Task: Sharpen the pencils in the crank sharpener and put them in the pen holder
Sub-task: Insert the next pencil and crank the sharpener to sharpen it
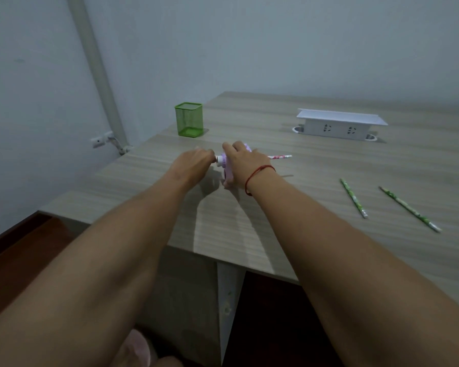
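While the green mesh pen holder stands empty as far as its see-through walls show, one pink-patterned pencil sits in the crank sharpener, its free end sticking out to the right. The right hand presses down over the lilac plastic sharpener body, clamped on it; the left hand is closed around the crank at the sharpener's left end, its knob hidden by the fingers. So the first pencil appears to be mid-sharpening, and nothing is yet stowed. Two green-patterned pencils lie loose on the tabletop well to the right, slim and straight, apparently waiting their turn. The tabletop is pale wood-grain laminate, smooth and matte. A white, boxy plastic socket unit sits at the back.
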### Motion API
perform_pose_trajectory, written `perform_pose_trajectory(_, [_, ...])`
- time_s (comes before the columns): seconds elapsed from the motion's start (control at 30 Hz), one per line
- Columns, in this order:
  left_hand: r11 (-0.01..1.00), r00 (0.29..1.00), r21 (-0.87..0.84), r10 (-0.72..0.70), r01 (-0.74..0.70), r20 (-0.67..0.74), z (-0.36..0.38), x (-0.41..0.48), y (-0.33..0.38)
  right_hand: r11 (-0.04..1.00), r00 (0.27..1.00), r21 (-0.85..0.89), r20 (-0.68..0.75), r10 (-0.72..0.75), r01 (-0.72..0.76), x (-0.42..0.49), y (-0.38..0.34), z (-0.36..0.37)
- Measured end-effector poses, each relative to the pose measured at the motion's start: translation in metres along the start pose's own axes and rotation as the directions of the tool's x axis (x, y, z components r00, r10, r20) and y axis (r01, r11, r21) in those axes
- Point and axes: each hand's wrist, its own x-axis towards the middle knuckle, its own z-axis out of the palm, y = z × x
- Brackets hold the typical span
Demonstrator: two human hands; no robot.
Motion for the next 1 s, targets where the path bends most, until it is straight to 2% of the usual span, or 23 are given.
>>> perform_pose_trajectory(0.37, [0.998,0.999,0.045,0.037,-0.035,-0.037,0.001,0.012,-0.010,1.000,1.000,0.004,-0.001,0.019,-0.019,0.004,0.000,0.003])
perform_pose_trajectory(0.5, [0.999,0.998,0.020,0.032,-0.032,-0.045,-0.002,0.014,-0.010,1.000,0.999,-0.017,0.041,0.025,-0.024,0.007,-0.001,0.000])
perform_pose_trajectory(0.77, [0.998,0.990,-0.029,0.046,-0.051,-0.130,-0.015,0.010,-0.012,0.996,0.996,-0.075,0.079,0.044,-0.039,0.009,-0.004,-0.002])
perform_pose_trajectory(0.93, [0.992,0.964,-0.060,0.092,-0.110,-0.250,-0.025,-0.005,-0.008,0.996,0.993,-0.035,0.082,0.079,-0.077,0.011,-0.006,-0.004])
perform_pose_trajectory(1.0, [0.990,0.963,-0.068,0.104,-0.124,-0.247,-0.024,-0.017,-0.005,0.995,0.992,-0.014,0.082,0.095,-0.094,0.011,-0.007,-0.003])
